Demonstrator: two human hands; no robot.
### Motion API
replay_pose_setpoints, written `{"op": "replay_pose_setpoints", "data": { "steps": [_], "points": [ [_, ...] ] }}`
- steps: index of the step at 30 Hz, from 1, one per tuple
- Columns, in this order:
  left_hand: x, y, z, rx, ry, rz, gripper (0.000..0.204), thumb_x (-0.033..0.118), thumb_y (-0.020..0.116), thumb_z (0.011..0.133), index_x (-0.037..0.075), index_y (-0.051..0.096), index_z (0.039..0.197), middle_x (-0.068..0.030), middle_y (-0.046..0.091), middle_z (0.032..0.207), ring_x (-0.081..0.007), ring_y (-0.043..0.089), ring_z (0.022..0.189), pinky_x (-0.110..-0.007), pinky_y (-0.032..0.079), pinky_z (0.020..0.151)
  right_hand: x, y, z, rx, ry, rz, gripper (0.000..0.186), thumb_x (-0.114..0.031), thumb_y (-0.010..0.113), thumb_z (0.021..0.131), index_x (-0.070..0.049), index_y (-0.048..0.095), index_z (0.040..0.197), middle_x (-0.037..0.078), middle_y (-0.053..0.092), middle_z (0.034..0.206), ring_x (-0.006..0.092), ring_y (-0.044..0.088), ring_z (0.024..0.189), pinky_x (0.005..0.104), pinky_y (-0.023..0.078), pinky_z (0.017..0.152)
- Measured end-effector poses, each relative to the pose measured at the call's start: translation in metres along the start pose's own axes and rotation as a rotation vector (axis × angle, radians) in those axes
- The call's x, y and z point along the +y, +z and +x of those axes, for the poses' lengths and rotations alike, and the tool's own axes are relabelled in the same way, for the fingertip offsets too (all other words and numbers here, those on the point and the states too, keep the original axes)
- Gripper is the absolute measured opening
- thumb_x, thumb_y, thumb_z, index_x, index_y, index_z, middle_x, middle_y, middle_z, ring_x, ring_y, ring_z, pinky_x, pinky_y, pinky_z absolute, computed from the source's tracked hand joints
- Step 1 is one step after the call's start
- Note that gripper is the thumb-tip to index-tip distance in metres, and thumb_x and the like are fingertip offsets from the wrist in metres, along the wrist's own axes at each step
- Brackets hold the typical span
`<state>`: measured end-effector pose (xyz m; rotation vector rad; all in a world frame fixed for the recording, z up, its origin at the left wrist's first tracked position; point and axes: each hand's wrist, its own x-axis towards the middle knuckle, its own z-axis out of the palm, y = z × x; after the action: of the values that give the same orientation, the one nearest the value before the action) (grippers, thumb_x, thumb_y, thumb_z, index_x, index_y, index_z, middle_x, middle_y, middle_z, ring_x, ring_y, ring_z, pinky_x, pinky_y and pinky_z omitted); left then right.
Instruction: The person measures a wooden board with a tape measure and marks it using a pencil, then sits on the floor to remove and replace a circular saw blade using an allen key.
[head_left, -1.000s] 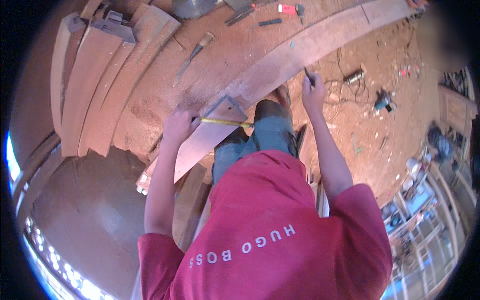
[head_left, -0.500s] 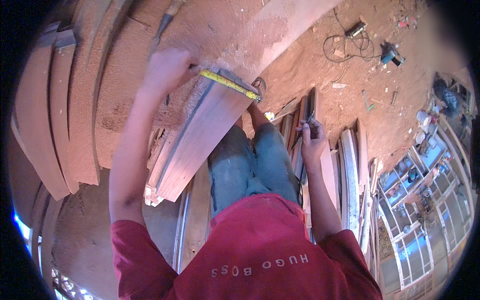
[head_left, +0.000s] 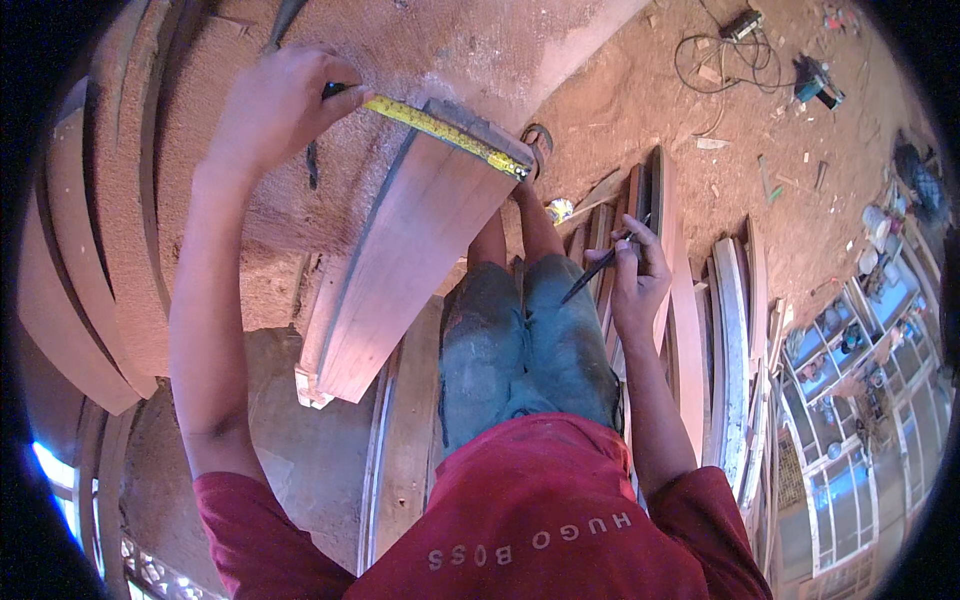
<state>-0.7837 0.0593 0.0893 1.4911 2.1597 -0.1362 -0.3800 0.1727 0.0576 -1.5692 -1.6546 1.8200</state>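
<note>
My left hand (head_left: 275,105) is closed on a yellow tape measure (head_left: 445,132), its thumb and fingers pinching the blade at the left. The blade lies stretched across the far end of a smooth reddish-brown wooden plank (head_left: 425,235), and its metal tip sits at the plank's right corner. To the right, my right hand (head_left: 640,270) grips a slim dark pencil-like stick (head_left: 590,274) whose point faces down and left. That hand is in the air, apart from the plank.
More curved boards (head_left: 95,250) stand at the left beside a large wood surface (head_left: 300,215). Long timber pieces (head_left: 735,340) are stacked at the right. A corded tool (head_left: 820,85) lies on the dusty ground, with window-like white frames (head_left: 840,480) farther right.
The stick in my right hand has swung to point down-left, toward the plank. My left hand appears farther up and left, still on the tape. The whole view has shifted somewhat.
</note>
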Motion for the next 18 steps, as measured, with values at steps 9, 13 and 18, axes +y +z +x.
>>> {"op": "replay_pose_setpoints", "data": {
  "steps": [9, 13, 18],
  "points": [
    [-0.007, 0.011, -0.002, 0.041, 0.010, -0.021, 0.033, 0.040, 0.068, 0.089, 0.009, 0.073, 0.099, -0.0149, 0.066, 0.094, -0.0350, 0.063, 0.093, -0.044, 0.051, 0.080, -0.004, 0.013, 0.003, 0.020, -0.013, 0.072, 0.030, 0.001, 0.050, 0.096, 0.007, 0.058, 0.123, 0.013, 0.062, 0.101, 0.0220, 0.069, 0.079, 0.0319, 0.059, 0.072],
    [-0.006, 0.011, -0.004, 0.082, 0.016, 0.005, 0.032, 0.039, 0.068, 0.089, 0.010, 0.073, 0.100, -0.0143, 0.066, 0.092, -0.0341, 0.063, 0.091, -0.044, 0.051, 0.080, -0.002, 0.016, 0.006, 0.009, -0.038, 0.076, 0.030, 0.001, 0.050, 0.096, 0.006, 0.059, 0.123, 0.012, 0.062, 0.102, 0.0219, 0.069, 0.078, 0.0313, 0.059, 0.072],
    [-0.009, 0.011, 0.001, 0.005, -0.006, -0.036, 0.030, 0.037, 0.068, 0.089, 0.010, 0.072, 0.102, -0.0128, 0.068, 0.096, -0.0327, 0.064, 0.093, -0.043, 0.051, 0.080, 0.001, 0.019, 0.006, 0.005, -0.016, 0.106, 0.030, 0.001, 0.049, 0.095, 0.005, 0.058, 0.124, 0.012, 0.062, 0.101, 0.0217, 0.069, 0.081, 0.0317, 0.059, 0.073]
  ]
}}
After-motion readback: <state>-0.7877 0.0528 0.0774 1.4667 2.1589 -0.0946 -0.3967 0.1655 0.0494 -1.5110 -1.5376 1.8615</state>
